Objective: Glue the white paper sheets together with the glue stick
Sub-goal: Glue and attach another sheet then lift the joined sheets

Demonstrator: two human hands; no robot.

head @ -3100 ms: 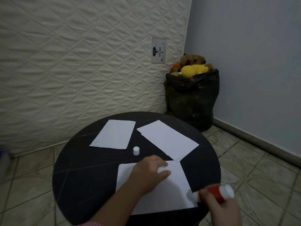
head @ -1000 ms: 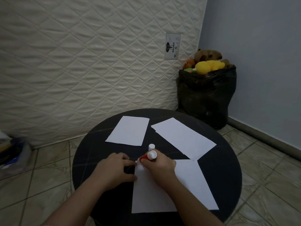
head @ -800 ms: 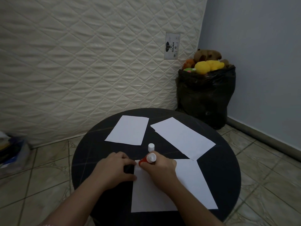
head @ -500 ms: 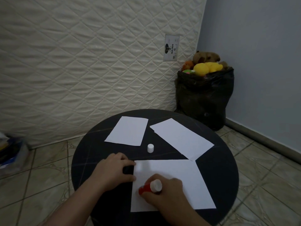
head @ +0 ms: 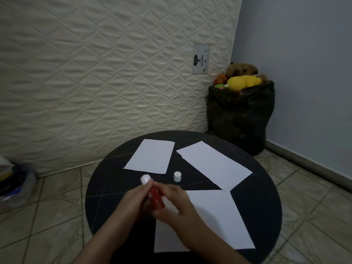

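we see both hands meeting over the near left part of the round black table [head: 106, 202], each with fingers curled around the red glue stick [head: 155, 197]. the left hand [head: 133, 201] grips it from the left, the right hand [head: 172, 201] from the right, and its white end sticks up past the fingertips, tilted away from us. the motion blur keeps us from telling which fingers press where. the small white cap [head: 177, 176] stands upright on the table, just beyond the hands. the nearest paper sheet [head: 213, 218] lies under the right hand and forearm. a second sheet [head: 214, 164] lies beyond it to the right, its near corner touching the nearest sheet, and a third sheet [head: 151, 156] lies at the far left, apart from the others.
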